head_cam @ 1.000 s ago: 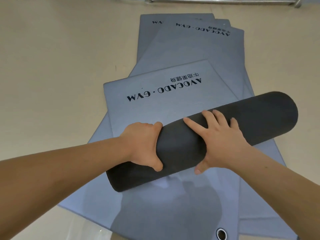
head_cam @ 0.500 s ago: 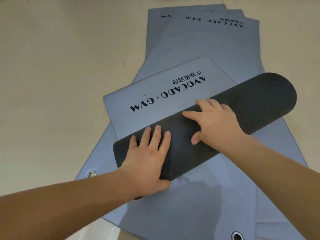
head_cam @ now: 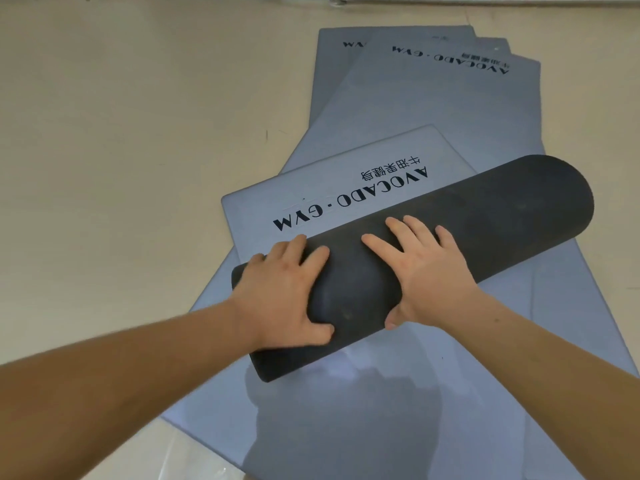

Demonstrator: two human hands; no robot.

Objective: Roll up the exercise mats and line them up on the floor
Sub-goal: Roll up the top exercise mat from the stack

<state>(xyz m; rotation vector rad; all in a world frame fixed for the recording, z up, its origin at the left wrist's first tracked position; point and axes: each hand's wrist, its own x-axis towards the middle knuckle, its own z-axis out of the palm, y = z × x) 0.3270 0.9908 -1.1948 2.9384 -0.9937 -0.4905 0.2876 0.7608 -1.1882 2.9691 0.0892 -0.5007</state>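
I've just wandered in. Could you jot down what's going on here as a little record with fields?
Activity: rolling up an exercise mat
Roll: dark, lying slantwise on the pile
Left hand: palm down near the roll's left end
Right hand: fingers spread on the roll's middle
Unrolled end: grey, printed AVOCADO · GYM
Underneath: more flat mats, fanned out
Floor: beige

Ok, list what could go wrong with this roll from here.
1. The left hand and right hand both press the roll on its left half, so its unpressed right end may loosen or cone.
2. This mat lies askew on the stacked mats; pushing could drag them out of place.
3. Only the short printed tail lies flat. Letting go after the last turn may let it spring open.
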